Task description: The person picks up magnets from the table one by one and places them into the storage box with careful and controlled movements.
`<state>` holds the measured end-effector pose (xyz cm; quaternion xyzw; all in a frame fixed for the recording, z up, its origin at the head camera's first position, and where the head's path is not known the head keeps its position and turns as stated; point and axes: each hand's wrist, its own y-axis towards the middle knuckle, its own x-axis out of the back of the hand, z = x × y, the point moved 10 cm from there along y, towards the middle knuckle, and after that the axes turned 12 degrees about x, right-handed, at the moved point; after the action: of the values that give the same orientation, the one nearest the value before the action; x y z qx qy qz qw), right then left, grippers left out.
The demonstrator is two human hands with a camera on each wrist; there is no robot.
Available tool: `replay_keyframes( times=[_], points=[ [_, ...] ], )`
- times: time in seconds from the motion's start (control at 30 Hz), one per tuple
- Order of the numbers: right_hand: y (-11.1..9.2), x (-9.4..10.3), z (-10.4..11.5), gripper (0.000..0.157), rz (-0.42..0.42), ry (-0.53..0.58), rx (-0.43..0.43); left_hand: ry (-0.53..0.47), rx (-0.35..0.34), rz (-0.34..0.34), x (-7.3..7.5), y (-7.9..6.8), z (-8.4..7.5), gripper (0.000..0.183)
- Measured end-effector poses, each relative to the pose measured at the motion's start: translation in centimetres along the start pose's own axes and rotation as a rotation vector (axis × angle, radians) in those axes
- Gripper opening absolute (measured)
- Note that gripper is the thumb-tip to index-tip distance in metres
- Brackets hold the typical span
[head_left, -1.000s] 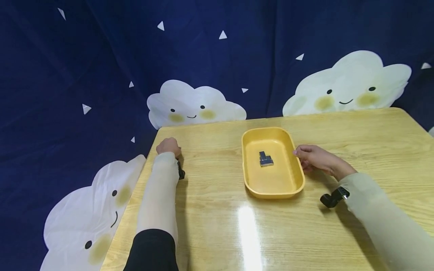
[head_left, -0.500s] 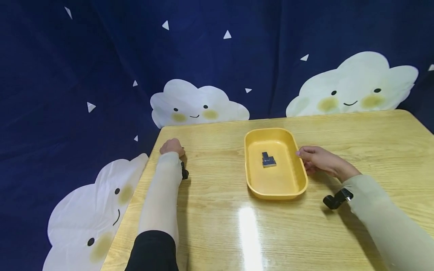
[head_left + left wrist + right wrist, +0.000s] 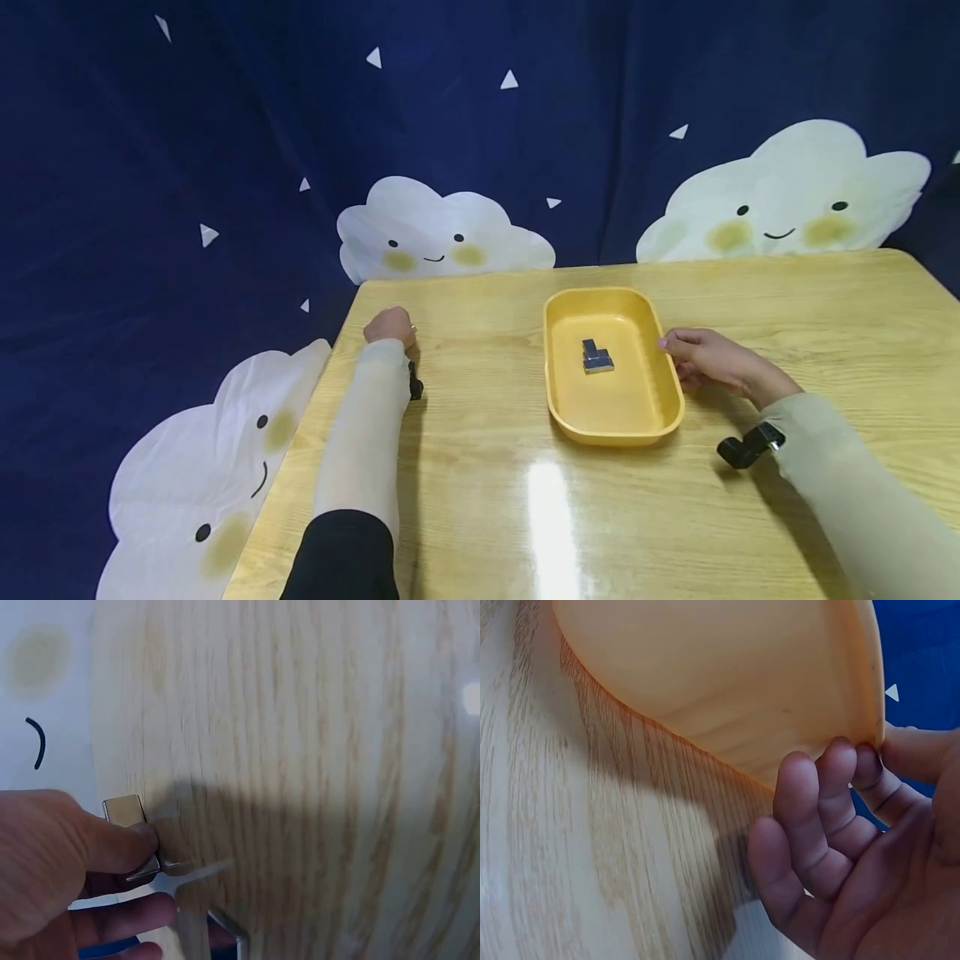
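At the far left of the table, my left hand (image 3: 390, 326) pinches a small mirror-shiny rectangular metal block (image 3: 124, 811) between thumb and fingers. In the left wrist view, a second shiny block (image 3: 226, 941) lies on the wood below the hand, partly cut off by the frame. My right hand (image 3: 708, 360) grips the right rim of a yellow plastic tray (image 3: 613, 417). Its thumb (image 3: 915, 750) lies over the rim and its bent fingers rest against the outer wall. Several dark, shiny metal blocks (image 3: 597, 361) sit together inside the tray, a little left of its middle.
The light wooden table (image 3: 465, 467) ends at the left near my left hand. Behind it and to the left hangs a dark blue cloth (image 3: 450, 100) with smiling white clouds. Each wrist wears a small black camera, the right one (image 3: 750, 444) close over the wood.
The head view has shifted slightly, so everything appears a bit further right. My left hand has moved slightly right at the table's far left; my right hand keeps its hold on the tray.
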<state>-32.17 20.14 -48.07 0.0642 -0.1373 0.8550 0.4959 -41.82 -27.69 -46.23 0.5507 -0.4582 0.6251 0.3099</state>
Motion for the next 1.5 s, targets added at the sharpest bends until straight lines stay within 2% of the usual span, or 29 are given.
replay_keyframes(
  times=[0.1, 0.23, 0.47, 0.57, 0.67, 0.73, 0.83, 1.03, 1.1, 1.3, 1.5],
  points=[
    [0.2, 0.0, 0.0, 0.028, 0.002, 0.003, 0.005, -0.001, 0.019, -0.043, 0.4, 0.1, 0.3, 0.024],
    [0.3, -0.3, -0.1, 0.027, 0.019, 0.002, -0.001, -0.001, 0.033, -0.036, 0.3, -0.1, 0.9, 0.031],
    [0.6, -0.4, 0.2, 0.028, 0.019, 0.006, -0.011, -0.034, -0.064, 0.016, 0.4, -0.5, 1.5, 0.026],
    [0.7, -0.3, 0.3, 0.028, 0.02, 0.004, -0.006, -0.058, -0.091, 0.057, 0.3, -0.5, 1.3, 0.035],
    [0.5, -0.1, 0.2, 0.027, 0.015, -0.006, -0.011, -0.089, -0.136, 0.091, 0.3, -0.6, 0.4, 0.049],
    [0.4, 0.0, 0.1, 0.027, 0.013, -0.006, -0.017, -0.11, -0.163, 0.1, 0.3, -0.7, -0.3, 0.052],
    [0.4, 0.0, -0.1, 0.027, 0.013, -0.004, -0.022, -0.146, -0.181, 0.094, 0.6, -0.8, -1.1, 0.046],
    [0.4, -0.2, -0.1, 0.029, 0.02, 0.001, -0.018, -0.161, -0.2, 0.052, 1.8, -1.2, -2.5, 0.018],
    [0.4, -0.3, 0.0, 0.029, 0.025, 0.006, -0.014, -0.172, -0.218, 0.031, 2.4, -1.8, -3.1, 0.02],
    [0.3, -0.4, 0.2, 0.029, 0.034, 0.017, -0.003, -0.303, -0.298, -0.015, 4.0, -4.1, -5.5, 0.026],
    [0.2, 0.1, -0.2, 0.029, 0.023, 0.007, -0.004, -0.392, -0.405, -0.075, 5.9, -6.5, -8.4, 0.019]
  ],
)
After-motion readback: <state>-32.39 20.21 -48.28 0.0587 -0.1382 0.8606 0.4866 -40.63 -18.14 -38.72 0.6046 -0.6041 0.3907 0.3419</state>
